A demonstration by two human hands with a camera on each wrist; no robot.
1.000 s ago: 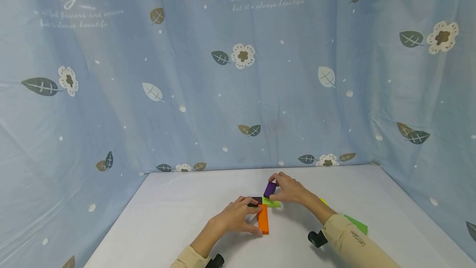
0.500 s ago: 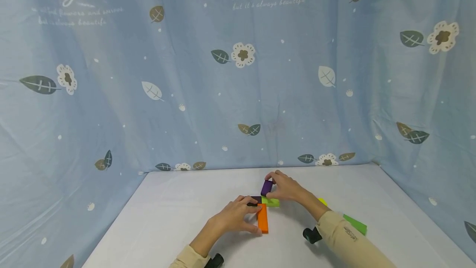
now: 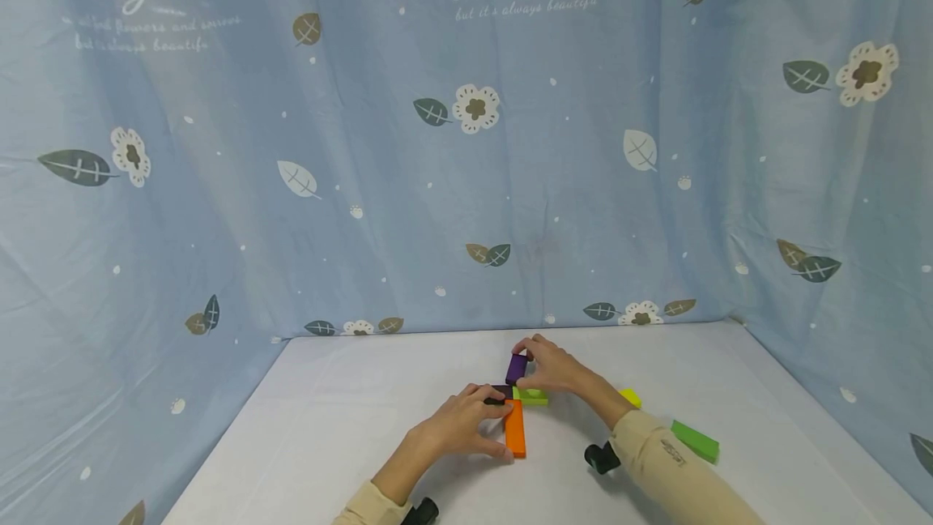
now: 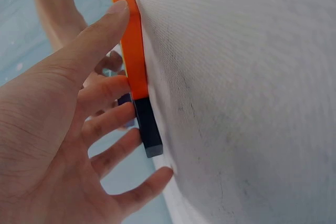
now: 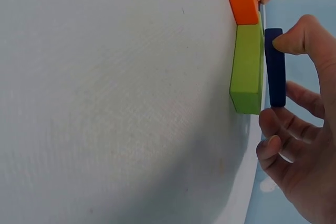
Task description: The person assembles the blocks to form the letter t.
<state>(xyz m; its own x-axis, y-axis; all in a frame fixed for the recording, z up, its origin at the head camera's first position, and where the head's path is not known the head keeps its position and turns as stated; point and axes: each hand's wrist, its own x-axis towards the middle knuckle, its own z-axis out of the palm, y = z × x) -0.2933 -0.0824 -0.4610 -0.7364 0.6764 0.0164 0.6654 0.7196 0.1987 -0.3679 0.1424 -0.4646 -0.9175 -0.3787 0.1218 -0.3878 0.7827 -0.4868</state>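
Clock read from the head view, centre at the joint of the blocks, 12 at the far side. The smooth orange oblong block [image 3: 515, 429] lies flat, running to 6 o'clock on the white-covered table [image 3: 350, 403]. The black oblong block [image 4: 148, 124] sits at 9–10, the lime-green oblong block [image 5: 247, 66] at 3; the orange one's far end touches both. Block material: cannot tell.

Left hand [image 3: 459, 425] at 8 o'clock: fingers spread, thumb on the near end of orange, index at its far end, next fingers at the black block.

Right hand [image 3: 555, 369] at 2 o'clock: thumb and fingers pinching the dark purple oblong block [image 5: 275, 69], tilted, at 12. A narrow gap shows between purple and lime in the right wrist view; contact with black cannot be told.

Also noted: bright yellow piece [image 3: 630, 399] at 3, farther out; mid-green oblong block [image 3: 696, 441] between 3 and 4. Blue leaf-print curtain [image 3: 379, 225] behind.
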